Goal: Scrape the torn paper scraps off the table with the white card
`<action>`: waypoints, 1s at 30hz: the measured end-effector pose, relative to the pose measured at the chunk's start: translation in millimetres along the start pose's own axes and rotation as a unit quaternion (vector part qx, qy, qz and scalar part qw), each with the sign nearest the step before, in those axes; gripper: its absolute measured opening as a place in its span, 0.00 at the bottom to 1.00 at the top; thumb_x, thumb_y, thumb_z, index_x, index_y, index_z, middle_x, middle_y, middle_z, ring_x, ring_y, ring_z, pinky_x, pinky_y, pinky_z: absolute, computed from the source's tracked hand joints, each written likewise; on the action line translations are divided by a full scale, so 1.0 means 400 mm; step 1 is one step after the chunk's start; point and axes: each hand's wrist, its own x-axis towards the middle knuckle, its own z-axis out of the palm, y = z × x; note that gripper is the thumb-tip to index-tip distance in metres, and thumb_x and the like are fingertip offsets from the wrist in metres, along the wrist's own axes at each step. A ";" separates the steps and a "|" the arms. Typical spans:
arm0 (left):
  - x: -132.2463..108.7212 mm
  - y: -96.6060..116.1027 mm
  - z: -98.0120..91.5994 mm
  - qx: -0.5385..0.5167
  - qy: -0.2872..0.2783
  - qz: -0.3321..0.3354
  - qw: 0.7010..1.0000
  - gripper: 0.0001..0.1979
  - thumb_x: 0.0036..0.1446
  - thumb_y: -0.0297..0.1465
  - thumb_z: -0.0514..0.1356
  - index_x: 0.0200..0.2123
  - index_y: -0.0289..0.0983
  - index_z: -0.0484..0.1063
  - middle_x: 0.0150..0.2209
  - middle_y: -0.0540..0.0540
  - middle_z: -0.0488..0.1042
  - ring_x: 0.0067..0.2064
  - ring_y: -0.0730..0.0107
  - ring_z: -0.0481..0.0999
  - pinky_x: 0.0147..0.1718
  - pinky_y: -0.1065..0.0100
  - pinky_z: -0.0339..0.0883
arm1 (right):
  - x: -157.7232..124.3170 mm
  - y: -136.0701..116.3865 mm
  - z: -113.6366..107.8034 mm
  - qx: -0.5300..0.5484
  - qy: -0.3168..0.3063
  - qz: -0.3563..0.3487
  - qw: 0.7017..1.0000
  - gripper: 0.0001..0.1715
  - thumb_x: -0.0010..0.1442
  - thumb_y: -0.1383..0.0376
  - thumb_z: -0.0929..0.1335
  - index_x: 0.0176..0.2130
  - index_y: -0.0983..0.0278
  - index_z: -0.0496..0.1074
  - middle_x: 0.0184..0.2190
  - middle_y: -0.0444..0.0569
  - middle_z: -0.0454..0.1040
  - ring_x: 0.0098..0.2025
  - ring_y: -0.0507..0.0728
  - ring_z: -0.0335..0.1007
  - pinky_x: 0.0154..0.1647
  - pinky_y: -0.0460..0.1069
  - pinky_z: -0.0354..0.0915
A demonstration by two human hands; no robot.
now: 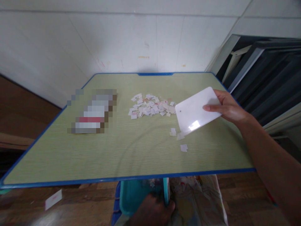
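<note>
My right hand (229, 108) grips a white plastic scraper card (195, 110) by its right edge, thumb on top, and holds it tilted with its lower corner near the tabletop. A pile of small white and pinkish paper scraps (150, 106) lies just left of the card, and a few loose scraps (178, 138) lie below it. My left hand (152, 210) is under the table's front edge, fingers wrapped on the rim of a teal bin (134, 196).
The green table with blue edging (117, 150) stands against a white wall. A blurred-out object (94, 111) lies on its left half. Dark panels (265, 84) lean at the right. One scrap of paper (53, 199) lies on the wooden floor.
</note>
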 end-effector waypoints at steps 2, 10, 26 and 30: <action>-0.002 0.000 0.001 -0.004 -0.002 -0.001 1.000 0.12 0.46 0.30 0.57 0.38 0.41 0.63 0.22 0.52 0.70 0.21 0.65 0.69 0.17 0.67 0.61 | 0.000 0.004 0.003 0.021 -0.001 0.004 1.000 0.16 0.41 0.62 0.71 0.34 0.61 0.70 0.28 0.43 0.73 0.24 0.50 0.67 0.21 0.44 0.62; 0.002 0.000 -0.004 -0.010 -0.020 0.002 1.000 0.12 0.48 0.29 0.55 0.39 0.40 0.63 0.23 0.50 0.70 0.22 0.63 0.70 0.18 0.65 0.64 | 0.003 -0.001 0.017 -0.006 -0.064 0.027 0.998 0.17 0.40 0.62 0.72 0.33 0.63 0.71 0.26 0.43 0.72 0.23 0.50 0.67 0.20 0.43 0.61; 0.002 0.000 -0.004 0.001 -0.040 0.017 0.999 0.15 0.46 0.28 0.57 0.40 0.38 0.61 0.23 0.49 0.70 0.23 0.63 0.71 0.19 0.67 0.63 | -0.013 -0.008 -0.006 0.050 0.004 -0.014 0.999 0.19 0.41 0.64 0.71 0.37 0.60 0.71 0.29 0.43 0.74 0.24 0.51 0.67 0.21 0.44 0.63; 0.005 -0.001 -0.006 0.001 -0.037 0.013 0.999 0.15 0.47 0.29 0.57 0.40 0.38 0.61 0.23 0.49 0.70 0.23 0.64 0.71 0.20 0.67 0.64 | -0.012 -0.004 0.005 0.051 -0.027 0.005 0.998 0.21 0.41 0.63 0.72 0.38 0.60 0.71 0.28 0.44 0.74 0.24 0.52 0.68 0.21 0.45 0.63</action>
